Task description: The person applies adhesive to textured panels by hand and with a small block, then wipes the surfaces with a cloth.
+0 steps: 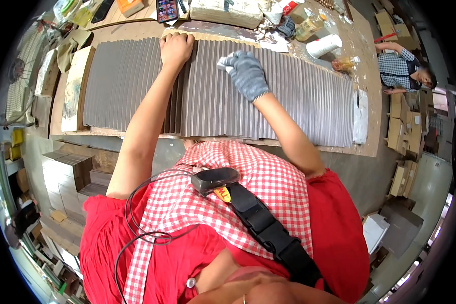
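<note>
Your bare left hand (176, 48) curled over the far edge, grip unclear, of a packed row of thin grey slats (299, 101) on a brown wooden table (367, 76), your grey-gloved right hand (247, 76) pinching a small white piece (221, 63) over them

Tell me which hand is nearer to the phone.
Left. The left hand is at the grey strips' far edge, just short of the phone; the gloved right hand is farther off, to the phone's right.

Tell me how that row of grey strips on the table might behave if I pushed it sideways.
The row of grey strips would probably shift unevenly rather than as one block, since it shows many separate, close-set edges. Each strip seems fairly stiff, its edge running nearly straight.
</note>
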`<state>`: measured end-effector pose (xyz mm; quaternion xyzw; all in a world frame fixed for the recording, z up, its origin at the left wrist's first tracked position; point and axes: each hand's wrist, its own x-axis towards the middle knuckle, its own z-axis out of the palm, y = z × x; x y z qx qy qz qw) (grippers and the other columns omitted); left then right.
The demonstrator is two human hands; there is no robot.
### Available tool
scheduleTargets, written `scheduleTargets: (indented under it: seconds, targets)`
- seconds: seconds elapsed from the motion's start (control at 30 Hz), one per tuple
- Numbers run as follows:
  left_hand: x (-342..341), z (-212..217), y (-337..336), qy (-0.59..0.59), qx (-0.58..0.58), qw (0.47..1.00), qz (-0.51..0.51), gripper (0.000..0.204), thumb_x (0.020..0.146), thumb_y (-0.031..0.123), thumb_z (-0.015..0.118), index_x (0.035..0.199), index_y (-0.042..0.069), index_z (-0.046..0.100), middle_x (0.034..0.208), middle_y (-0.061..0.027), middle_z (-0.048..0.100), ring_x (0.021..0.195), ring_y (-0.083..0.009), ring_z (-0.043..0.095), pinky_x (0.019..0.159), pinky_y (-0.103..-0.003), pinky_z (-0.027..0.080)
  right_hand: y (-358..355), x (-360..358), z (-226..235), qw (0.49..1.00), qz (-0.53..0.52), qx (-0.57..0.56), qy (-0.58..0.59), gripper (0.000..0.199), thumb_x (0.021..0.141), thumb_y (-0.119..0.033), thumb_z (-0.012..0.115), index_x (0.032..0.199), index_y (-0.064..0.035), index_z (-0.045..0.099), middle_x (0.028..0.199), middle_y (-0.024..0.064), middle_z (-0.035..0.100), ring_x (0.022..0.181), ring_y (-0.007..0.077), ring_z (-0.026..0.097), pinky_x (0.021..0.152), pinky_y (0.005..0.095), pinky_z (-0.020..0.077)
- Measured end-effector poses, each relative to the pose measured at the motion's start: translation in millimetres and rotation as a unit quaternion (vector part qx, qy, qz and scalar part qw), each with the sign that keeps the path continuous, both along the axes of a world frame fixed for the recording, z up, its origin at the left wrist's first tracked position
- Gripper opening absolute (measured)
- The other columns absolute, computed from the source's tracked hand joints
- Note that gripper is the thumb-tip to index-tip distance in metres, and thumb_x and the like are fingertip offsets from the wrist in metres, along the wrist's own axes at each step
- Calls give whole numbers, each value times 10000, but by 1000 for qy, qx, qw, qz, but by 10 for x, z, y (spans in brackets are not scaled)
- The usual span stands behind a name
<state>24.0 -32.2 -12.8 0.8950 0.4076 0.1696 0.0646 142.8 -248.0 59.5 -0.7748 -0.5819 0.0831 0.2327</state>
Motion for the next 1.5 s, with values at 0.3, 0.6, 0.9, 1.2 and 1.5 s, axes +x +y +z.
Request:
scheduleTargets:
  seconds: [0.3, 0.6, 0.9, 1.2, 1.5]
  targets:
    - [-39, -87, 38, 9, 8, 1000, -12, 495, 959, 391, 373, 1009, 70, 747, 1107, -155, 693, 1072, -342, 603, 1012, -482, 374, -999, -691, 158, 994, 67, -62, 58, 234, 852, -108, 677, 1074, -141, 745, 1054, 57, 670, 1009, 251, 586, 938, 389, 487]
    - [82, -50, 47, 32, -14, 999, -20, 509, 961, 393, 362, 1038, 61, 739, 1122, -167, 688, 1098, -358, 601, 1050, -505, 350, -1206, -693, 115, 986, 88, 15, 141, 263, 823, -83, 692, 1070, -142, 761, 1057, 44, 703, 982, 242, 598, 985, 365, 461]
    - [271, -217, 63, 23, -5, 999, -25, 516, 960, 395, 365, 1038, 42, 733, 1127, -181, 689, 1086, -378, 605, 1019, -502, 381, -1568, -602, -32, 968, 39, -85, 232, 295, 834, -148, 703, 1124, -160, 756, 1110, 87, 688, 1057, 274, 599, 998, 405, 459]
    - [-51, -138, 205, 53, -4, 998, -29, 477, 993, 419, 385, 1137, 81, 690, 1164, -207, 670, 1142, -387, 586, 1031, -546, 371, -1630, -745, -47, 978, 64, -72, 182, 310, 789, -256, 720, 1068, -130, 769, 1028, 90, 704, 1027, 279, 643, 975, 400, 463]
    - [115, -37, 8, 65, -60, 996, -32, 495, 995, 404, 355, 1164, 86, 695, 1241, -167, 645, 1170, -395, 558, 1044, -539, 339, -1830, -789, 7, 843, -84, 143, 512, 267, 900, -61, 699, 1153, 20, 670, 1140, 128, 687, 1096, 220, 657, 960, 338, 534]
